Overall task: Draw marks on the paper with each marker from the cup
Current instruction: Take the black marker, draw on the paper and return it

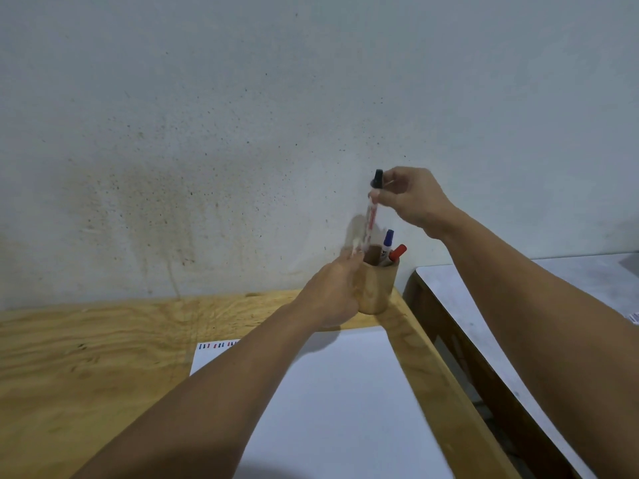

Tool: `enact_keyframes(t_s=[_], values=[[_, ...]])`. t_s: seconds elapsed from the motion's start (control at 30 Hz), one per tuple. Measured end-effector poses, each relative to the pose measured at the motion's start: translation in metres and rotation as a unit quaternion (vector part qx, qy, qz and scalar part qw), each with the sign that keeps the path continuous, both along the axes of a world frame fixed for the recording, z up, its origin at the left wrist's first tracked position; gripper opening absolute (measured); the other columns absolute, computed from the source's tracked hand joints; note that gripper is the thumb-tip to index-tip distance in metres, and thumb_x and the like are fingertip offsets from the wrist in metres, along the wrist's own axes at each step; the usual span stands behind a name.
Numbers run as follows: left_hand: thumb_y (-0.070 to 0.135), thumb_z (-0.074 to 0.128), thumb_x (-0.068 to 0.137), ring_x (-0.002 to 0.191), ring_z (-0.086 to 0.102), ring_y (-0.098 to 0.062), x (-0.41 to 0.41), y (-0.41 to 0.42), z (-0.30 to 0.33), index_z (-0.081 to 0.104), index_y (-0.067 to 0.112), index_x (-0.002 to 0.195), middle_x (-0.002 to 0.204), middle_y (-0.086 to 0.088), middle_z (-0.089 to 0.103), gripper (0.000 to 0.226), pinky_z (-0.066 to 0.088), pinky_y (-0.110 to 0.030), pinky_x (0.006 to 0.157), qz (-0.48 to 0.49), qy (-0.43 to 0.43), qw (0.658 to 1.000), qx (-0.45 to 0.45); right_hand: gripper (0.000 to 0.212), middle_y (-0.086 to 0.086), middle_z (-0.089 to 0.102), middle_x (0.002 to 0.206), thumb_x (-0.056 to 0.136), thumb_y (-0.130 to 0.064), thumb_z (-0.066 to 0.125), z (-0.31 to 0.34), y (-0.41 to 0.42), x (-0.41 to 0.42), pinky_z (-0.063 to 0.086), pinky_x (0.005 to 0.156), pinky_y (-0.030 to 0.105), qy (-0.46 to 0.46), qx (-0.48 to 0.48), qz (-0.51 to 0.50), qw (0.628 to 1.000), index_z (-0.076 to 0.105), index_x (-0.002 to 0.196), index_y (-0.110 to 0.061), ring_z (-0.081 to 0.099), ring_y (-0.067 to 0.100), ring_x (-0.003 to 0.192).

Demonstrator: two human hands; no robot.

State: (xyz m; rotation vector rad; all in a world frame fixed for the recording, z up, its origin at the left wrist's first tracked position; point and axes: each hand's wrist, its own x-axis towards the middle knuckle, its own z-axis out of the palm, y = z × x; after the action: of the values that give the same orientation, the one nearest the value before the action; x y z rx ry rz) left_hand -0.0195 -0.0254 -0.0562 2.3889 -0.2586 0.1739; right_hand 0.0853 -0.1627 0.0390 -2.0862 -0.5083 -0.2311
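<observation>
Right hand (411, 198) pinches the black-capped marker (372, 210) above the wooden cup (378, 288); left hand (332, 292) clasps the cup at nine o'clock; label lettering unreadable.

Soft, even, dim light, faint shadows on the wall (356, 226), motion blur around the left hand (333, 293), wide-angle edge bending.

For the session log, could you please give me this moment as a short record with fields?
setting: wooden table against a stained wall
right hand: pinches the black-capped marker by its top, above the cup
left hand: wrapped around the wooden cup
in cup: blue-capped marker, red-capped marker
paper: row of blue and red marks along its far edge
unclear: whether the held marker is going in or coming out
</observation>
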Motion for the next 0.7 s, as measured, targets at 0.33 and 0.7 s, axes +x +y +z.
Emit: enact_keyframes(t_s=[0.33, 0.7], values=[[0.004, 0.063, 0.087, 0.084, 0.068, -0.02, -0.001, 0.025, 0.053, 0.058, 0.006, 0.124, 0.11, -0.014, 0.067, 0.038, 0.061, -0.03, 0.072, 0.117, -0.036, 0.89, -0.44, 0.029, 0.007, 0.073, 0.093, 0.086, -0.021, 0.072, 0.019, -0.003, -0.041, 0.06, 0.064, 0.032, -0.079, -0.056, 0.078, 0.992, 0.07, 0.113, -0.012, 0.07, 0.018, 0.076], [-0.005, 0.063, 0.084, 0.061, 0.068, -0.02, -0.025, 0.042, 0.042, 0.069, 0.0, 0.09, 0.075, -0.014, 0.069, 0.01, 0.061, -0.027, 0.065, 0.071, -0.057, 0.921, -0.379, 0.015, 0.014, 0.076, 0.079, 0.081, -0.014, 0.077, -0.011, 0.006, -0.071, 0.055, 0.06, 0.026, 0.033, -0.099, 0.147, 0.984, 0.073, 0.092, -0.004, 0.069, 0.012, 0.062]])
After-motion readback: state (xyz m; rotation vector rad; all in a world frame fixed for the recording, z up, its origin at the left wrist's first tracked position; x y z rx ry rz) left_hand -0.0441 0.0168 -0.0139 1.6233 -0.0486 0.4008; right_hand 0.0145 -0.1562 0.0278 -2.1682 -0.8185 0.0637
